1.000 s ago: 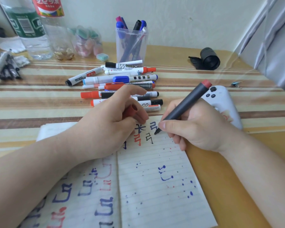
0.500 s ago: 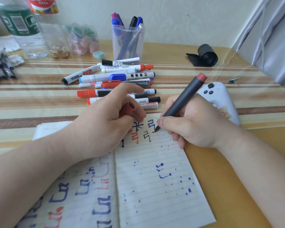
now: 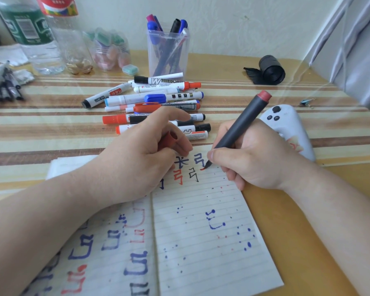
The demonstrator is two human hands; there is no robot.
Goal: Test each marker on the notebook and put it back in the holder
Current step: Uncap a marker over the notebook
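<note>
Right hand [image 3: 250,161] grips a dark grey marker [image 3: 244,122] in a writing hold, thumb and fingers curled round the lower barrel, the red-ended top tilted up and away to the right. Its tip touches the upper part of the right page of the open notebook [image 3: 201,242], just beside small blue, black and red characters, and a red mark shows at the tip. Left hand [image 3: 141,154] rests on the notebook across the fold, its fingers curled round a red cap [image 3: 170,139] with the open end facing up. Both pages carry blue and red strokes and scattered ink dots. Beyond the hands a heap of loose markers [image 3: 158,105] lies on the striped desk [image 3: 41,133], and behind it stands the clear holder [image 3: 168,54] with several markers upright inside. A white game controller [image 3: 286,129] lies just behind the right hand, a black roll [image 3: 269,70] sits further back, and plastic bottles [image 3: 39,35] stand at the far left.
</note>
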